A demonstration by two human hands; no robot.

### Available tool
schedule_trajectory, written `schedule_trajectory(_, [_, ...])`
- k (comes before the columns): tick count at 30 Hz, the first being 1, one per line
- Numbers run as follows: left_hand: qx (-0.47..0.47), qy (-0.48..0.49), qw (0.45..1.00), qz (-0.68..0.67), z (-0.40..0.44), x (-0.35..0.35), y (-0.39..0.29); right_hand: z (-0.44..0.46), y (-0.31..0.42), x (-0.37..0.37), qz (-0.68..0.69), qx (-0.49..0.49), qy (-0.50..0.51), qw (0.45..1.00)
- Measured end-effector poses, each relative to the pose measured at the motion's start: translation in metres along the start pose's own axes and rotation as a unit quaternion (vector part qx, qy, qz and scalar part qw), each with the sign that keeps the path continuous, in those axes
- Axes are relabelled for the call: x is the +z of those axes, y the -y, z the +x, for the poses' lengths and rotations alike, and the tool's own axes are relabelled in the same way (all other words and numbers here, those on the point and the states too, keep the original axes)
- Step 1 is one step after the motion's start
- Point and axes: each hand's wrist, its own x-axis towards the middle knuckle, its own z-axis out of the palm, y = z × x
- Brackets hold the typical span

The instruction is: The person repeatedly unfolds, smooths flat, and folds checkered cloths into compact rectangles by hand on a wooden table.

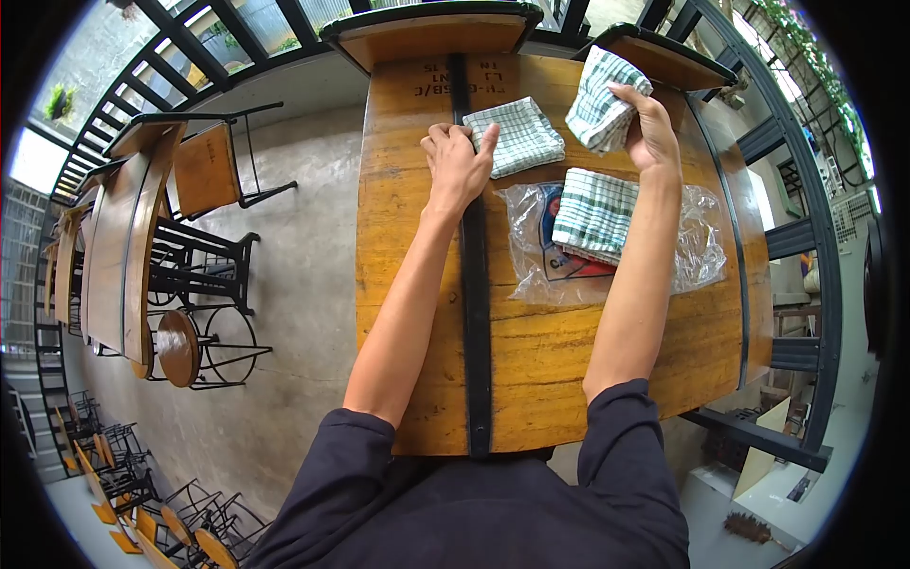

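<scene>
A folded green-and-white checked cloth [517,137] lies flat on the wooden table [408,313]. Touching its left edge is my left hand [459,161], thumb apart from the curled fingers, with nothing held. Raised at the upper right, my right hand [652,133] pinches a second folded checked cloth [607,95] between thumb and fingers. Below it, a stack of folded checked cloths [595,211] rests on a clear plastic bag [540,280] with dark blue and red print. My right forearm covers part of the bag.
Two chairs [436,33] [664,59] stand against the table's far edge, by a black railing [806,247]. Another long table [133,247] with a round stool [178,348] and a chair [207,171] is at the left, across the concrete floor.
</scene>
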Motion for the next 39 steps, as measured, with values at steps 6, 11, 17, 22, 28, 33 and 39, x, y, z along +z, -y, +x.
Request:
schedule_trajectory(6, [-0.087, 0.019, 0.994, 0.060, 0.023, 0.012, -0.011, -0.019, 0.022, -0.007, 0.009, -0.022, -0.013, 1.000])
schedule_trajectory(11, [-0.043, 0.012, 0.997, 0.055, 0.023, 0.017, -0.011, -0.020, 0.030, -0.015, -0.015, -0.014, 0.026, 0.999])
schedule_trajectory(17, [-0.046, 0.036, 0.964, -0.261, 0.037, -0.001, -0.023, -0.028, 0.044, -0.014, -0.027, -0.029, 0.022, 0.999])
schedule_trajectory(22, [-0.030, 0.023, 0.896, -0.442, 0.046, -0.047, -0.038, -0.048, 0.066, 0.001, -0.025, -0.060, 0.024, 0.998])
schedule_trajectory(28, [-0.030, 0.010, 0.825, -0.564, 0.040, -0.125, -0.041, -0.062, 0.079, 0.034, -0.087, -0.079, 0.118, 0.986])
schedule_trajectory(33, [0.028, -0.004, 0.790, -0.612, 0.036, -0.162, -0.027, -0.047, 0.041, 0.065, 0.036, 0.012, 0.174, 0.984])
schedule_trajectory(39, [0.056, -0.014, 0.797, -0.601, 0.033, -0.170, -0.022, -0.066, 0.043, 0.106, 0.073, -0.004, 0.145, 0.987])
